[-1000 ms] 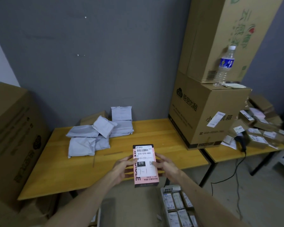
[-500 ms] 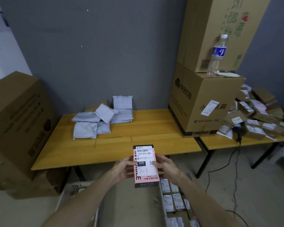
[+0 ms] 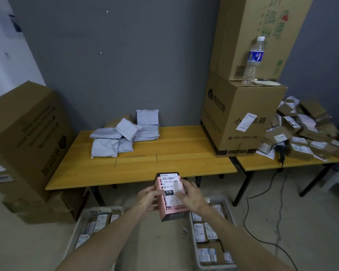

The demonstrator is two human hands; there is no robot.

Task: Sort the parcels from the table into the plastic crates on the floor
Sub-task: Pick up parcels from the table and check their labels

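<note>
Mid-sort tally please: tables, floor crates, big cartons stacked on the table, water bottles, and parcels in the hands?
Tables: 2
Plastic crates: 2
Stacked cartons: 2
Water bottle: 1
Pink parcel in both hands: 1
Total: 8

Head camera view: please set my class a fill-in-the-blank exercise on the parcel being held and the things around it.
1. The left hand and right hand hold a ____ box.
2. The black patch on its label reads ____.
3. The grey mailer bags lie on the wooden ____.
4. The plastic crates stand on the ____.

Missing words: pink; 070; table; floor.
</note>
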